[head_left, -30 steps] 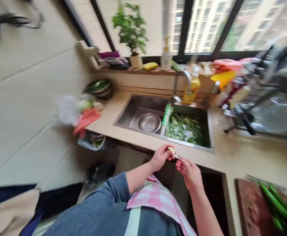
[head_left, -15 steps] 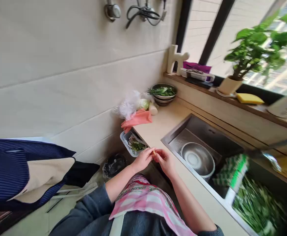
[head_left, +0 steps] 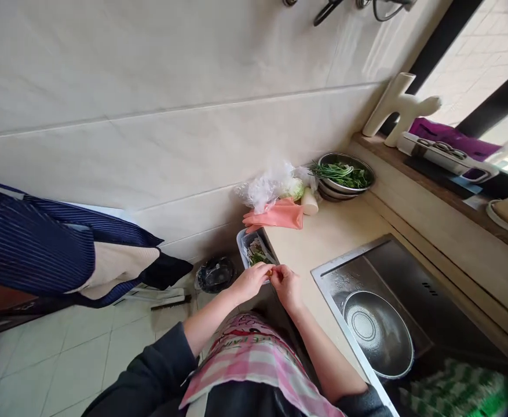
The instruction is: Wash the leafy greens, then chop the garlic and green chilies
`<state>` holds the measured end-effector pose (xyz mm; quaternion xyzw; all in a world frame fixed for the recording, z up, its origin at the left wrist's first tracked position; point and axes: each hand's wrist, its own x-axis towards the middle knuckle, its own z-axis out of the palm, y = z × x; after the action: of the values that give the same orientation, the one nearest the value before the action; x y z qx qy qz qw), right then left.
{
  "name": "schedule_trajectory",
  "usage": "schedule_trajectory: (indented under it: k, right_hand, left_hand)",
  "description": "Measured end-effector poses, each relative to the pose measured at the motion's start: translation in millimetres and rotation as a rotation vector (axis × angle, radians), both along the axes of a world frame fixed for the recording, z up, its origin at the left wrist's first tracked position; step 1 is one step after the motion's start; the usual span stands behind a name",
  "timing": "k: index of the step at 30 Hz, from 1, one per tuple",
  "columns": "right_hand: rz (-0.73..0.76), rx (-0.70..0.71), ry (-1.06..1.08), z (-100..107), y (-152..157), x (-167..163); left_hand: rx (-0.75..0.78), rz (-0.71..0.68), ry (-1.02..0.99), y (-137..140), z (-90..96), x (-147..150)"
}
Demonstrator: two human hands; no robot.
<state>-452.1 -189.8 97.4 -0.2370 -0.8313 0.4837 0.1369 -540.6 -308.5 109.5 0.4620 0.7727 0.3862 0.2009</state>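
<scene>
My left hand (head_left: 252, 282) and my right hand (head_left: 288, 287) meet in front of my body, fingertips pinched together. Between them is a small orange-brown piece (head_left: 269, 273), too small to name and partly covered by the fingers. Just beyond the hands a pale plastic bin (head_left: 241, 242) hangs at the counter's end, with green vegetable scraps (head_left: 257, 253) inside. The hands overlap its near edge in this view, above the gap beside the counter (head_left: 299, 255).
Coral rubber gloves (head_left: 280, 214), a clear plastic bag (head_left: 265, 188) and stacked bowls of greens (head_left: 344, 174) line the wall. At right, the sink (head_left: 323, 272) holds a metal colander (head_left: 377, 333) and a green checked cloth (head_left: 457, 388). A black-lined bin (head_left: 215, 274) stands on the floor.
The view has swung left and down, so the plant has left the frame except its pot. Both hands stay pinched together around the small piece.
</scene>
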Motion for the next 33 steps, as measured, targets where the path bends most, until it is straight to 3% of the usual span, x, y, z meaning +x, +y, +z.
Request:
schedule_trajectory:
  k: [2, 7, 10, 14, 20, 25, 33]
  right_hand:
    - [-0.015, -0.17, 0.012, -1.7, -1.7, -5.6]
    - [-0.212, -0.786, 0.031, -5.9, -1.2, -22.1]
    - [-0.331, -0.941, 0.046, -12.1, -4.0, -35.6]
    - [-0.359, -1.01, 0.079, -16.8, -18.5, -54.3]
    - [-0.29, -0.968, 0.013, -3.0, -45.6, -71.7]
    - [-0.353, -0.937, 0.015, 2.9, -53.6, -75.0]
    - [-0.393, -0.92, -0.004, 5.4, -52.6, -71.2]
  left_hand:
    - [0.058, 0.027, -0.069, -2.3, -0.8, -2.0]
    - [0.158, 0.117, -0.348, -4.5, -7.2, -17.6]
    - [0.21, 0.164, -0.492, -7.0, -16.5, -39.7]
    - [0.256, 0.12, -0.48, -10.8, -28.6, -78.9]
    - [0.118, -0.108, -0.198, -8.1, -30.0, -117.5]
    - [0.087, -0.323, -0.07, -4.1, -27.2, -127.9]
    - [0.12, -0.408, -0.132, -1.7, -22.5, -125.3]
